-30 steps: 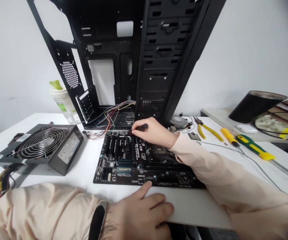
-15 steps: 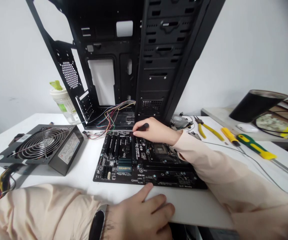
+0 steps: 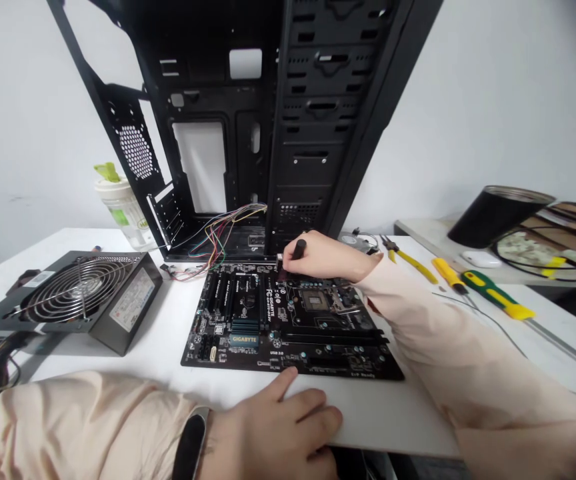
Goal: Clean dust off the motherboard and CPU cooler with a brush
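Note:
My right hand (image 3: 318,258) is shut on a black-handled screwdriver (image 3: 299,249) at the top edge of a black Gigabyte motherboard (image 3: 328,333). The fingers hide the screwdriver's shaft and tip. The motherboard lies flat on the white table (image 3: 368,417), with its empty CPU socket just below my right wrist. My left hand (image 3: 273,420) rests on the table in front of the board, holding nothing. Its index fingertip is at the board's lower edge.
A black PC case (image 3: 308,133) with open panels stands behind the board, with coloured wires (image 3: 218,233) at its base. A power supply (image 3: 88,300) sits left. Pliers (image 3: 411,263) and yellow-green screwdrivers (image 3: 493,300) lie right.
The screwdriver has tilted from nearly flat to more upright, and my right hand has shifted slightly right along the board's top edge. My left hand has barely moved.

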